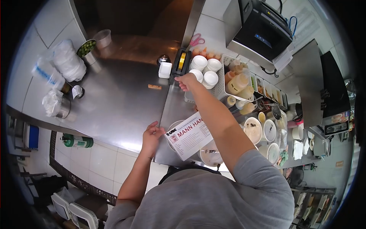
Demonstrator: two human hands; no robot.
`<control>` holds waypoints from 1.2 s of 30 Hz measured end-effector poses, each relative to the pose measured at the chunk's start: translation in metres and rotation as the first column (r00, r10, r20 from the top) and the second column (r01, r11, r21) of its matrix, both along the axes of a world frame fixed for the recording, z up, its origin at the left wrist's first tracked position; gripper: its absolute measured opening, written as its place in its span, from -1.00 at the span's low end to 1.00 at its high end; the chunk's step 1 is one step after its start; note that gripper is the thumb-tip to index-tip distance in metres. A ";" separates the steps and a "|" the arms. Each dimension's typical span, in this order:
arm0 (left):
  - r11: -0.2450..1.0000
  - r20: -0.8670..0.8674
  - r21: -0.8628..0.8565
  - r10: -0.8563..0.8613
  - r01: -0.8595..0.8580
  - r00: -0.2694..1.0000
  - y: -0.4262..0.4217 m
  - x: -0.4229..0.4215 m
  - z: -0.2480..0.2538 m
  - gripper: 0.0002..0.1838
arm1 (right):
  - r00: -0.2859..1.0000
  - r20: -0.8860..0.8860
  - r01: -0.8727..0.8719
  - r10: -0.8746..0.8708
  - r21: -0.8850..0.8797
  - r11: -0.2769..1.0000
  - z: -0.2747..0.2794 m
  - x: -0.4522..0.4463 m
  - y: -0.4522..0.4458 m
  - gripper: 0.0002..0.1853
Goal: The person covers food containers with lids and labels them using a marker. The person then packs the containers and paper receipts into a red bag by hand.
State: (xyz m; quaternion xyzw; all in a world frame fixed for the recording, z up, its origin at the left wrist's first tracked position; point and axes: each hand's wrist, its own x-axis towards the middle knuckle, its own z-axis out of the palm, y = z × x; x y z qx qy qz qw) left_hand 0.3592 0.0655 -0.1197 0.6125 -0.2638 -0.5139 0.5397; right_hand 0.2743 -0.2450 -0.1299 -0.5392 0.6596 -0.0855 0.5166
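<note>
At the near end of a black tape dispenser [180, 63] holding a yellow roll, my right hand [185, 81] is closed, thumb and forefinger pinched where the tape end sits. The strip itself is too small to make out. My left hand [153, 136] is open, fingers apart, beside the left edge of a printed sheet [187, 138] with red "MANN HAN" lettering. That sheet lies tilted over round tubs, and my right forearm covers part of it. Stacked white square dishes [164, 70] stand left of the dispenser.
Stacked white bowls [211, 78] and a white basket [221, 87] of sauce bottles [237, 83] crowd the right side. Lidded tubs [252, 129] stand beyond my right arm. A small wooden piece [154, 87] lies on the steel counter [114, 103]. A black printer [263, 34] stands at the back right.
</note>
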 end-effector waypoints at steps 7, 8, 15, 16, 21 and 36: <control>0.999 0.183 -0.013 0.048 -0.046 0.982 -0.001 0.010 0.000 -0.91 | 0.493 -0.840 -0.843 0.225 -0.398 0.362 -0.036 0.002 -0.006 -0.82; 0.997 0.228 -0.064 0.051 -0.037 0.972 0.002 0.020 -0.006 -0.90 | 0.658 -0.728 -0.721 0.193 -0.535 0.440 -0.040 0.006 -0.013 -0.84; 0.870 0.323 -0.220 -0.363 0.442 0.874 -0.015 -0.057 0.107 -0.92 | 0.651 0.757 0.565 -0.058 -0.432 0.703 0.151 -0.224 0.115 -0.81; 0.804 0.318 -0.210 -0.481 0.556 0.817 -0.018 -0.089 0.116 -0.93 | 0.713 0.687 0.588 -0.143 -0.474 0.656 0.166 -0.274 0.137 -0.78; 0.355 0.247 -0.096 -0.897 0.930 0.367 -0.020 -0.270 0.107 -0.86 | 0.652 0.580 0.757 -0.489 -0.452 0.472 0.135 -0.507 0.218 -0.75; 0.282 0.769 0.610 -0.438 0.740 -0.466 -0.113 -0.513 0.031 -0.75 | 0.351 0.529 0.929 -0.773 -0.095 0.357 -0.050 -0.658 0.272 -0.89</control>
